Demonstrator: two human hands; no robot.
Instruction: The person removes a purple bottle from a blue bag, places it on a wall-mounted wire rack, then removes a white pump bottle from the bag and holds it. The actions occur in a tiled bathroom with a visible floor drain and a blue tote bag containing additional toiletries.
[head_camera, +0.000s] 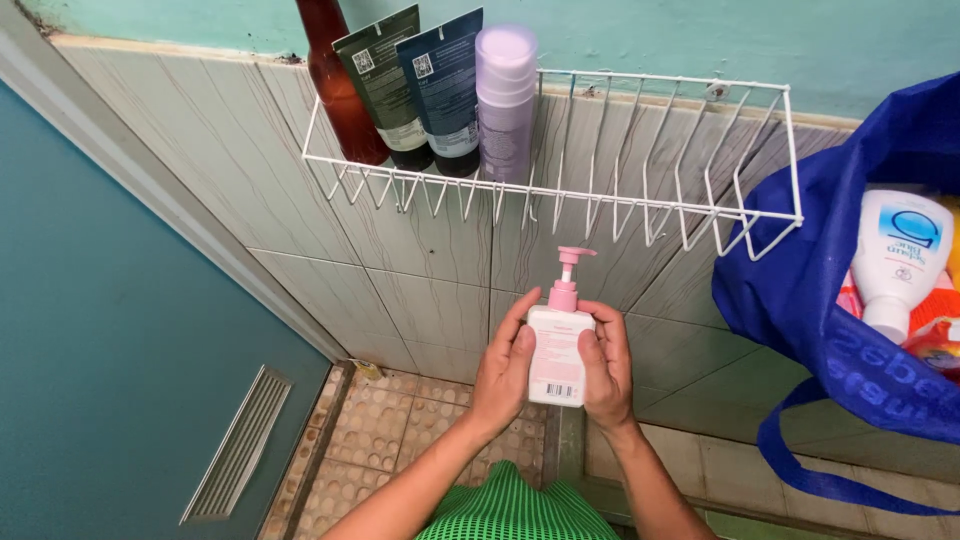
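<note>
Both my hands hold a small white pump bottle (556, 350) with a pink pump head, upright, below the wire rack. My left hand (505, 365) wraps its left side and my right hand (606, 362) wraps its right side. A white wire rack (600, 195) is fixed to the tiled wall above. In its left end stand a brown bottle (338, 95), two dark tubes (385, 85) (445, 90) and a lilac bottle (505, 100). The right part of the rack holds nothing.
A blue bag (830, 290) hangs at the right, holding a white bottle (900, 255) and other packs. A teal door (110, 330) with a vent (240, 445) is at the left. Pebble-patterned floor tiles (390, 425) lie below.
</note>
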